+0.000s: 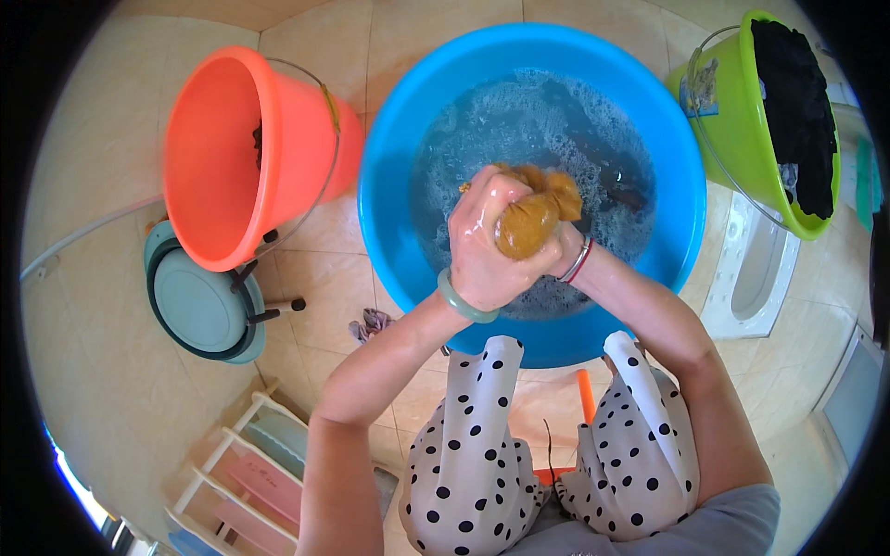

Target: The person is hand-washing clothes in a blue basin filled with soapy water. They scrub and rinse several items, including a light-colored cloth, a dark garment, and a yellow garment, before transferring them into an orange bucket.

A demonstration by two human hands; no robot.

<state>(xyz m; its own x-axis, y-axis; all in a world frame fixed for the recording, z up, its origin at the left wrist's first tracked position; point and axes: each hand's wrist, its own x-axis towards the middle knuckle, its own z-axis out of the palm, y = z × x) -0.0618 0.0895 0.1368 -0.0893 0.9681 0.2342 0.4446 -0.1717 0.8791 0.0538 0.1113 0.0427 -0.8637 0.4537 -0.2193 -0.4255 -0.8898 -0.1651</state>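
Note:
My left hand (482,243) is wrapped round a wet, bunched mustard-yellow cloth (525,228). Close against it, my right hand (564,254) grips the same cloth from the right, its fingers partly hidden behind the bundle. Suds cling to the back of the left hand. Both hands are above a large round blue basin (387,176) that holds foamy, greyish soapy water (528,116). Something dark (623,185) shows under the suds on the right side of the water; its kind cannot be made out.
A coral bucket (320,139) tilts at the left, beside a pale green folding basin (199,298). At the right stands a green bucket (742,130) heaped with black cloth (793,111), near a white squat toilet (723,301). A small crumpled cloth (373,324) lies on the tiles.

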